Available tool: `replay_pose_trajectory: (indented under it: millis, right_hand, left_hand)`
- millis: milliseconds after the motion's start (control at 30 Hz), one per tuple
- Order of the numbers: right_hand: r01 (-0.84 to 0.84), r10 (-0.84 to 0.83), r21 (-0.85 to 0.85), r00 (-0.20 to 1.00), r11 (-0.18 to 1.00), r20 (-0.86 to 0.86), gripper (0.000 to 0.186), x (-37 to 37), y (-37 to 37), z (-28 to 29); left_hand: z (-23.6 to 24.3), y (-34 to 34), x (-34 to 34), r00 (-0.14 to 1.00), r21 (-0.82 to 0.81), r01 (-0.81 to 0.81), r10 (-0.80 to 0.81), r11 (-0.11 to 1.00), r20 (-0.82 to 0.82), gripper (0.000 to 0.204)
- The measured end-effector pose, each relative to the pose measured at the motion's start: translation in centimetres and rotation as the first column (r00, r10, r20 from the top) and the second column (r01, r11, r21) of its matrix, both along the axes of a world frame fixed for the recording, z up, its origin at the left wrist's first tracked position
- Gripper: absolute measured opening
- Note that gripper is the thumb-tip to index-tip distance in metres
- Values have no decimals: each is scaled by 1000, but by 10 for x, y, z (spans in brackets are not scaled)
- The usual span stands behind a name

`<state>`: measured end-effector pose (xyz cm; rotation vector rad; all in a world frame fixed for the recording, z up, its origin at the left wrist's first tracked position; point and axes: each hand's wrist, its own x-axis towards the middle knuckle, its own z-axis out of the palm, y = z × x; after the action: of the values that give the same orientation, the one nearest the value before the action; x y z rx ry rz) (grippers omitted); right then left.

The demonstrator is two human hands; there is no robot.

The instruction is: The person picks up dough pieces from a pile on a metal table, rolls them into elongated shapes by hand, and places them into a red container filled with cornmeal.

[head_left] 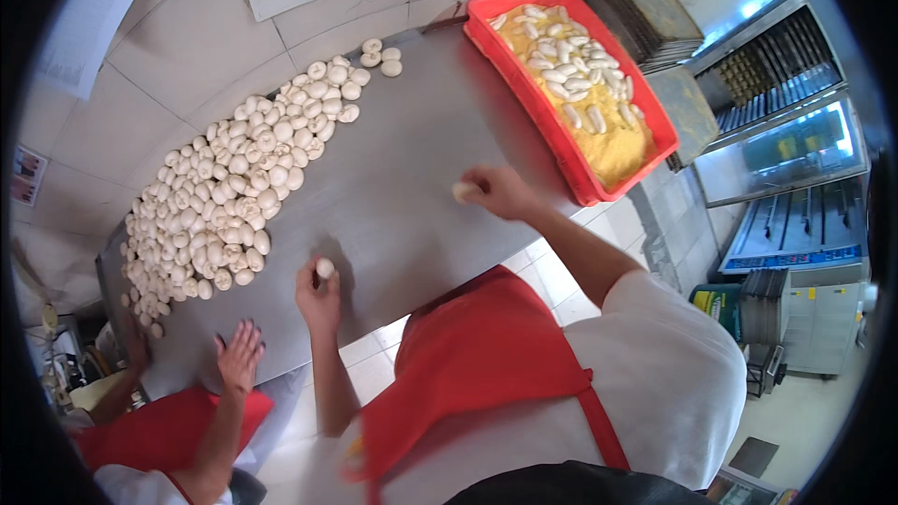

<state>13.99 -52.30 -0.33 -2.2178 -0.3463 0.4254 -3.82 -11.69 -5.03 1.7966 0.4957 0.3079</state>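
My left hand (pixel 318 297) is closed around a small white dough ball (pixel 325 268), held just over the near side of the grey metal table (pixel 393 187). Farther right, my right hand (pixel 500 194) pinches a pale dough piece (pixel 463 191) above the tabletop; its fingers partly cover the piece. A large heap of round white dough balls (pixel 215 196) lies along the wall side, left of my hands. Beyond my right hand, a red plastic crate (pixel 528 108) holds yellow crumbs (pixel 613 154) with several oblong white dough pieces (pixel 566 65) on top.
A co-worker in a red apron (pixel 159 435) stands at my left, one hand (pixel 241 355) spread at the table edge. Stacked dark baking trays (pixel 645 9) are behind the crate. Metal racks (pixel 772 75) stand at the right. A tiled wall (pixel 196 47) borders the table's far side.
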Motion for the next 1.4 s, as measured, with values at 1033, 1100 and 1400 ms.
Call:
replay_pose_trajectory:
  millis: [1033, 1100, 1400]
  right_hand:
    - [26, 274, -547, 844, 837, 461, 77, -89, 0, -44]
    - [2, 167, -475, 935, 880, 314, 67, -107, -12, -36]
    - [781, -190, 496, 590, 379, -784, 40, -99, 56, 8]
  left_hand:
    - [10, -111, -27, 802, 638, 589, -456, 495, -386, 85]
    - [12, -98, -36, 817, 666, 562, -455, 491, -354, 81]
    - [72, -170, 79, 789, 479, 470, -596, 742, 149, 52]
